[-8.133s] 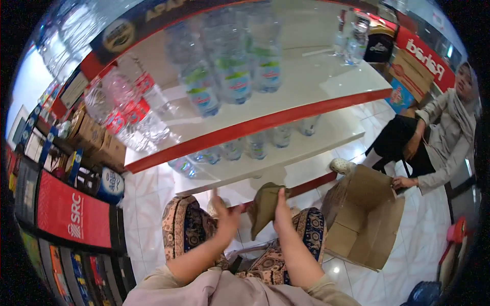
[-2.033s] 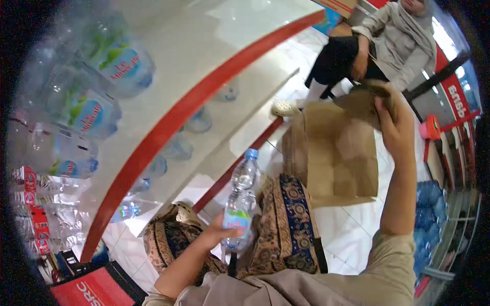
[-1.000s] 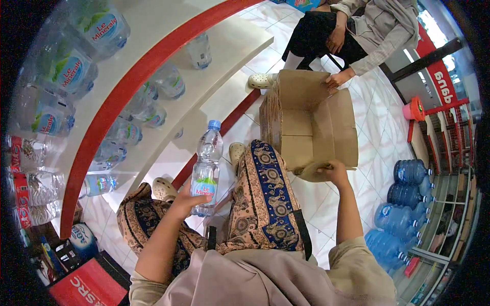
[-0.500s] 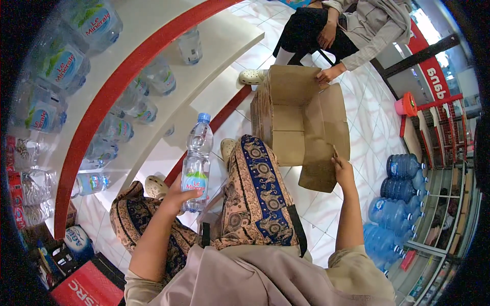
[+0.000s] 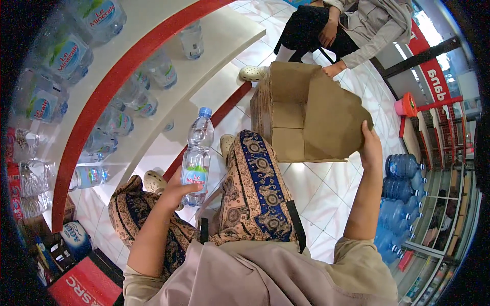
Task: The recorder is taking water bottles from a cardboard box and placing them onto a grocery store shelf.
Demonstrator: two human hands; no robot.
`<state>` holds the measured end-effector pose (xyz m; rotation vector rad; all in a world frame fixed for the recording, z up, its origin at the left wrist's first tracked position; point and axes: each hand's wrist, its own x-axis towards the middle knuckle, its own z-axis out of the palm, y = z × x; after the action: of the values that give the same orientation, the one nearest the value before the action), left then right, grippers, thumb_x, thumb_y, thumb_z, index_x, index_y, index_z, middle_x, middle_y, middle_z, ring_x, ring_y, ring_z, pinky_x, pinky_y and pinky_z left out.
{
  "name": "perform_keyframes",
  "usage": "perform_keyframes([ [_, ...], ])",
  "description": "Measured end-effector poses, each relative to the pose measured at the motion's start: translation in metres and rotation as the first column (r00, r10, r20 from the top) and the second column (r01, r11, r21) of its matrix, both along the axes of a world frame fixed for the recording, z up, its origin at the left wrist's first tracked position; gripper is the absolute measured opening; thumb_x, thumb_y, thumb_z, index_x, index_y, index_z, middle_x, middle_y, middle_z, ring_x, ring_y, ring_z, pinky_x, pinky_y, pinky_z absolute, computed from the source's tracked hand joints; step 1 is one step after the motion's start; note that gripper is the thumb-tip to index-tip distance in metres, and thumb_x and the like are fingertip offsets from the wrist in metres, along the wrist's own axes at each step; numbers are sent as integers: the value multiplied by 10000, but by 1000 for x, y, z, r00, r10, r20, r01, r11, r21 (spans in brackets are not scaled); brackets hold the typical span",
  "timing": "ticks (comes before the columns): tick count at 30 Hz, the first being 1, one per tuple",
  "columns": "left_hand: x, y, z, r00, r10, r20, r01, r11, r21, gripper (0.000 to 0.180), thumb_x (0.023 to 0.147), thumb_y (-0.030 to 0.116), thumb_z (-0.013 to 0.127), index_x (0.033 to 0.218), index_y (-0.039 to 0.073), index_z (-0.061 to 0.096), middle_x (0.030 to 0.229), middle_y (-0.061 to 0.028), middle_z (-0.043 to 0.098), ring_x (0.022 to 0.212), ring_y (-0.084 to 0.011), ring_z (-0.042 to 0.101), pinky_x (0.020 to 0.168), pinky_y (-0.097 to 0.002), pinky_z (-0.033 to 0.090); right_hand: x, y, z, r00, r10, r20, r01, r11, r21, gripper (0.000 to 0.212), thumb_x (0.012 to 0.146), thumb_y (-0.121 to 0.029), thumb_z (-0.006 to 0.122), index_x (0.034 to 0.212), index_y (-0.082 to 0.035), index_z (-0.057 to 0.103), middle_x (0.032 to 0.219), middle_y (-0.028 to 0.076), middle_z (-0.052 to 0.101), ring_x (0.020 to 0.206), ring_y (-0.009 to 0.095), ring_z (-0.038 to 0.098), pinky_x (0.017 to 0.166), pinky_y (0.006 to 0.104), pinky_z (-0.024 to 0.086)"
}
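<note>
My left hand [image 5: 176, 190] is closed around the lower part of a clear plastic water bottle [image 5: 198, 157] with a blue cap. The bottle stands upright above my left knee, beside the shelf unit. In front of my knees an open cardboard box [image 5: 288, 116] shows its bare inside. My right hand [image 5: 371, 148] grips the outer edge of the box's right-hand flap [image 5: 339, 122], thumb on the near face and the other fingers mostly hidden. Across from me, another person's hand [image 5: 334, 69] touches the far edge of the box.
White curved shelves with a red rim [image 5: 76, 127] hold several water bottles [image 5: 163, 69] on my left. Large blue water jugs [image 5: 398, 209] are stacked at the right, near a glass display case [image 5: 434, 224]. A person in black trousers [image 5: 306, 30] sits opposite. A pink bucket [image 5: 406, 105] stands farther off.
My right hand has moved up and outward with the flap, which now spreads wide where it hung bent downward. The bottle in my left hand has barely moved.
</note>
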<state>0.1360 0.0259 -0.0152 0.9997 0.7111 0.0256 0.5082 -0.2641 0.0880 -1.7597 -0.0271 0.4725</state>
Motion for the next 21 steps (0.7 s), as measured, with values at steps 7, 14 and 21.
perform_keyframes([
  [7, -5, 5, -10, 1000, -16, -26, 16, 1000, 6, 690, 661, 91, 694, 1261, 61, 355, 1047, -87, 535, 901, -214, 558, 763, -393, 522, 10, 9, -22, 996, 3, -91, -4, 1000, -10, 413, 930, -309, 442, 1237, -33, 440, 1153, 88, 547, 1020, 194, 553, 804, 353, 482],
  [14, -2, 5, -12, 999, -24, -33, 25, 1000, 6, 700, 658, 86, 693, 1270, 65, 354, 1049, -86, 531, 904, -214, 550, 778, -407, 519, 27, 24, -35, 960, -104, -258, 171, 952, 252, 367, 933, -256, 443, 1206, -11, 439, 1149, 106, 550, 1038, 214, 547, 879, 338, 449],
  [21, -2, 6, -9, 999, -19, -28, 19, 1000, 20, 726, 643, 83, 708, 1273, 62, 349, 1049, -85, 531, 913, -214, 549, 781, -408, 518, -14, -6, -72, 916, -250, -315, 374, 817, 439, 376, 943, -257, 413, 1212, 6, 409, 1223, 117, 493, 1084, 232, 513, 867, 360, 455],
])
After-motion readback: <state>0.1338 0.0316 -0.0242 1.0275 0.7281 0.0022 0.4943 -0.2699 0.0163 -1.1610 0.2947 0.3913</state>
